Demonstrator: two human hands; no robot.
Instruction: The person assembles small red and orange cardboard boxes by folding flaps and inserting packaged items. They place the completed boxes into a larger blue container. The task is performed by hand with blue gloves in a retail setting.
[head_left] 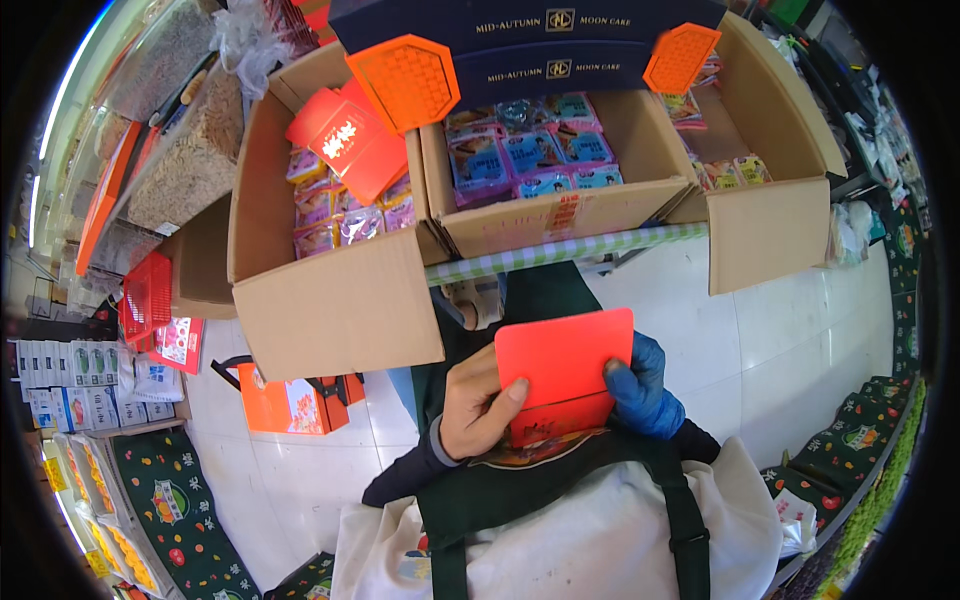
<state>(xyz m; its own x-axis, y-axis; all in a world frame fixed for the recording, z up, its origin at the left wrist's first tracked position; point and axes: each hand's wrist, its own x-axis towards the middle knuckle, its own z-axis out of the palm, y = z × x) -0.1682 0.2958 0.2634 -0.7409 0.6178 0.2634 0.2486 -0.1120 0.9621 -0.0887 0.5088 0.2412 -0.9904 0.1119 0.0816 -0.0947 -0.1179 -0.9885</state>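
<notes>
Three open cardboard cartons are ranged side by side beyond the person's hands: a left carton (338,310), a middle carton (515,225) and a right carton (770,230). Small wrapped packets (530,152) are packed in the middle one, whose rear is blocked from view by stacked dark blue boxes (520,68). Two orange hexagonal pieces (405,82) are seen at the stack's front corners. Flat red sheets (350,135) are laid over goods in the left carton, and its flap is hung down near the hands. Below the middle carton, a green-and-white checked cloth (570,255) is visible. On the white-tiled floor (690,330), an orange gift box (300,400) is set to the left.

A flat red card packet (566,350) is held before the dark green apron (515,495). Its top edge is pointed toward the cartons; the long axis of its upper panel is run left to right, raised slightly at the right. The left edge is gripped by the bare left hand (480,408), the right edge by the blue-gloved right hand (645,390), thumbs in front.
</notes>
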